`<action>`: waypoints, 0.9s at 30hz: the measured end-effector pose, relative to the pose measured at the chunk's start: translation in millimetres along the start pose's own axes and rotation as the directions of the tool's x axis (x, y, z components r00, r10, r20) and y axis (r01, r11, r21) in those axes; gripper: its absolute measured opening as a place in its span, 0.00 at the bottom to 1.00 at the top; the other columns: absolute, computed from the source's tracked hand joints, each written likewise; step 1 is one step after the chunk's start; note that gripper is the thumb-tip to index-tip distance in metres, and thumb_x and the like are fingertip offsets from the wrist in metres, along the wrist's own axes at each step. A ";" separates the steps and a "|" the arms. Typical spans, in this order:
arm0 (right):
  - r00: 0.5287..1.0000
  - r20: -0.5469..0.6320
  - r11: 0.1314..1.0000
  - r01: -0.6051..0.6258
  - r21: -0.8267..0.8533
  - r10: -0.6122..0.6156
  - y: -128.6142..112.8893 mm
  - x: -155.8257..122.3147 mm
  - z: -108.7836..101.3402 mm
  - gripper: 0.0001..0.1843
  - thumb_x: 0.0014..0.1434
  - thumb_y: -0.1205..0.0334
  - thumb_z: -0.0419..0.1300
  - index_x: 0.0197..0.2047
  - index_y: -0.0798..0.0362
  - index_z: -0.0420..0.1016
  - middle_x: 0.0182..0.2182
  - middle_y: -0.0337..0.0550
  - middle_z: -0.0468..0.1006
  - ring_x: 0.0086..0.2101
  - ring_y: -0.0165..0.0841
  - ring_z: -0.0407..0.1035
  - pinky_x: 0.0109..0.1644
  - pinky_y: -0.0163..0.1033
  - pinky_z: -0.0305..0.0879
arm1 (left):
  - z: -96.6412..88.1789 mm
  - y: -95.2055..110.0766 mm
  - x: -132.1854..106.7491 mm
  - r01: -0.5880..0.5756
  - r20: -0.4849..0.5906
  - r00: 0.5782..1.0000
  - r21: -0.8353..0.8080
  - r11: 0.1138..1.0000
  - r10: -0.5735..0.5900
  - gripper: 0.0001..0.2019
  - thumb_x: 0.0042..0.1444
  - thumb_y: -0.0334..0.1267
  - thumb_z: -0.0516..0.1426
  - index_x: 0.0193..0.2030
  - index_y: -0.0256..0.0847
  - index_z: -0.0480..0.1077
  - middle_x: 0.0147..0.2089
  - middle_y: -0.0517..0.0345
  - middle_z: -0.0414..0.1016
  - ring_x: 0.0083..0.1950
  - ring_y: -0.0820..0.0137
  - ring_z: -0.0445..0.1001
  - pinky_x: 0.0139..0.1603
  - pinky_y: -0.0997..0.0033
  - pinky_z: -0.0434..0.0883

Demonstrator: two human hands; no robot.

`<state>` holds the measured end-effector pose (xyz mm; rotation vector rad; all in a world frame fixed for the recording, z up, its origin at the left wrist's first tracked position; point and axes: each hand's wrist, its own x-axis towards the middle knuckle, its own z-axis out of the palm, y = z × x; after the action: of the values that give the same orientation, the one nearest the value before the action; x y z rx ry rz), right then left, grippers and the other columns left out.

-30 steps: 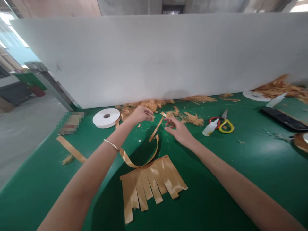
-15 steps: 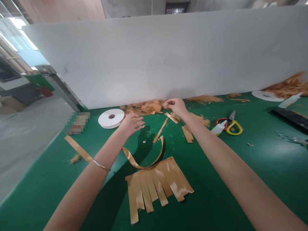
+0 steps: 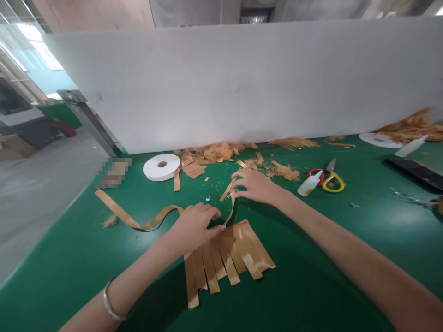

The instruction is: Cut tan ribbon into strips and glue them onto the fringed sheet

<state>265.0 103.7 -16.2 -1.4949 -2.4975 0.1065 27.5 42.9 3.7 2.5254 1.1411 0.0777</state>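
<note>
A fan of several tan ribbon strips (image 3: 226, 260) lies on the green table (image 3: 311, 267) in front of me. My left hand (image 3: 195, 226) rests on the top edge of this fan, fingers curled down over it. A long tan ribbon (image 3: 138, 220) runs from under that hand out to the left. My right hand (image 3: 254, 185) hovers just behind the fan with its fingers pinching the upright end of the ribbon (image 3: 231, 193).
A white tape roll (image 3: 161, 167) sits at the back left beside loose cut strips (image 3: 192, 168). Frayed tan scraps (image 3: 218, 151) lie along the white wall. A small glue bottle (image 3: 309, 183) and red-and-yellow scissors (image 3: 327, 179) lie to the right. A dark flat object (image 3: 415, 169) is at far right.
Both hands have drawn back from the scrap pile toward me. My left hand came down onto the fan of strips, and my right hand took the ribbon end; the ribbon now trails left.
</note>
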 end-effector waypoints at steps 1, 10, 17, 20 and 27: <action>0.999 -0.010 0.999 -0.042 -0.024 0.041 0.8 -0.3 0.1 0.11 0.57 0.55 0.57 0.35 0.49 0.78 0.44 0.46 0.75 0.46 0.39 0.65 0.47 0.39 0.59 | 3.3 1.1 -0.3 -0.005 -0.003 1.000 0.035 0.999 0.005 0.13 0.57 0.45 0.52 0.43 0.41 0.70 0.42 0.54 0.74 0.45 0.60 0.69 0.41 0.64 0.65; 0.936 -0.082 0.934 -0.348 -0.086 0.341 47.4 45.2 4.0 0.19 0.57 0.63 0.54 0.53 0.51 0.69 0.45 0.54 0.74 0.42 0.41 0.69 0.40 0.39 0.60 | 1.6 2.3 14.8 0.024 -0.086 0.996 0.006 1.000 -0.023 0.10 0.58 0.41 0.52 0.39 0.40 0.70 0.39 0.55 0.74 0.43 0.64 0.71 0.39 0.67 0.66; 0.928 -0.208 0.951 -0.307 0.039 0.309 52.4 49.3 12.5 0.14 0.51 0.74 0.51 0.36 0.53 0.75 0.39 0.49 0.75 0.37 0.34 0.68 0.38 0.35 0.59 | 2.6 -5.4 48.3 0.044 -0.148 0.979 -0.526 0.849 -0.143 0.06 0.47 0.41 0.59 0.29 0.42 0.70 0.32 0.56 0.72 0.38 0.62 0.70 0.41 0.63 0.65; 0.935 -0.227 0.960 -0.249 0.130 0.273 53.3 49.1 16.9 0.12 0.47 0.74 0.50 0.26 0.54 0.73 0.29 0.44 0.76 0.32 0.32 0.67 0.36 0.33 0.58 | 0.9 -9.9 91.5 0.065 -0.166 0.956 -0.686 0.724 -0.243 0.09 0.44 0.33 0.61 0.34 0.41 0.67 0.38 0.56 0.71 0.38 0.66 0.70 0.44 0.64 0.66; 0.874 -0.305 0.894 -0.258 0.368 0.378 50.9 68.9 9.8 0.16 0.54 0.64 0.45 0.39 0.55 0.72 0.31 0.45 0.76 0.33 0.34 0.68 0.36 0.36 0.60 | -4.0 -10.5 196.6 0.072 0.038 0.967 -0.989 0.128 -0.250 0.04 0.50 0.27 0.54 0.35 0.35 0.64 0.28 0.56 0.68 0.31 0.73 0.72 0.42 0.67 0.71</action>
<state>275.3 189.0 -24.0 -1.6027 -1.8212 0.2443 151.1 195.0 -15.8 1.1255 0.8780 0.7270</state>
